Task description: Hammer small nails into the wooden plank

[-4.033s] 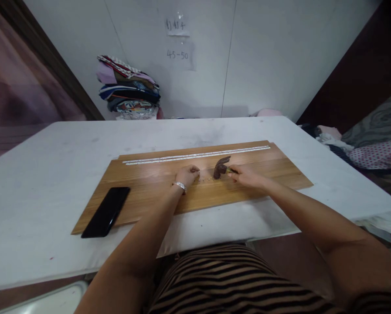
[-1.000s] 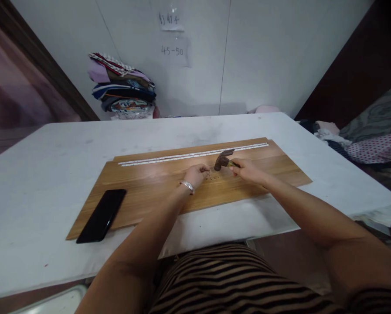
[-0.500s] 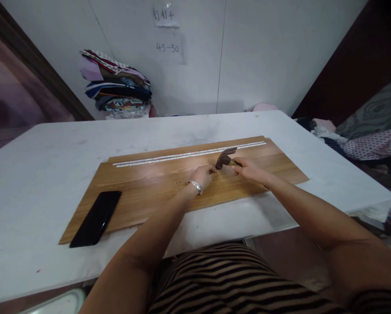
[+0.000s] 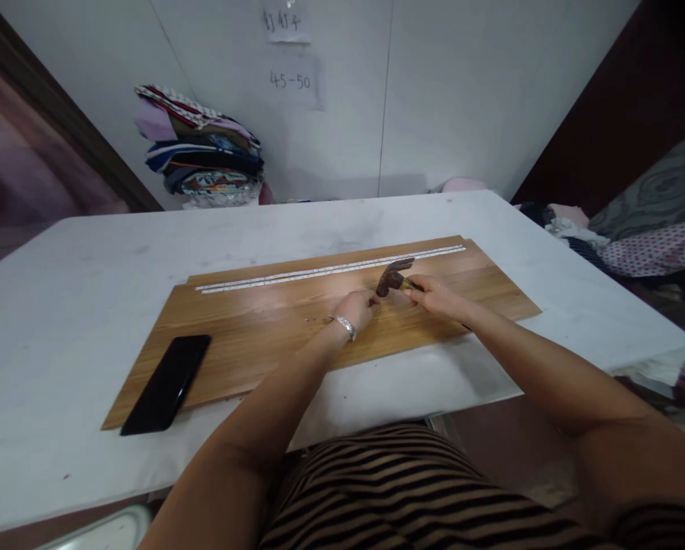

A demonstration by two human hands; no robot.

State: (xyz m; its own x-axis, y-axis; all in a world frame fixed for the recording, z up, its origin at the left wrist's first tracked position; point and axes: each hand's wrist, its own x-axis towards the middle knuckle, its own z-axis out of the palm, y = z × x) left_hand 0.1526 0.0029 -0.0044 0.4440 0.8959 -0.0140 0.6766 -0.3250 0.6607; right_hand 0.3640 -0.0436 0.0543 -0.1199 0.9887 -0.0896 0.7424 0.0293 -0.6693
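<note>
My right hand [image 4: 437, 296] is closed around the handle of a claw hammer [image 4: 392, 279]. The hammer's dark head hangs just above the wooden board [image 4: 250, 336], close to the fingertips of my other hand. My left hand [image 4: 357, 308], with a silver bracelet at its wrist, rests low over the board in a pinch. Whatever lies between its fingers is too small to make out. Several tiny dark bits [image 4: 310, 319] are scattered on the board to the left of that hand.
Two thin white marked strips [image 4: 331, 270] run along the board's far side. A black phone [image 4: 167, 384] overhangs the board's near left edge. The board lies on a white table [image 4: 79, 305]. Folded clothes [image 4: 205, 145] are stacked behind, against the wall.
The hammer and both hands stay almost in place; the head has dipped very slightly toward the left fingertips. The whole view has shifted a little.
</note>
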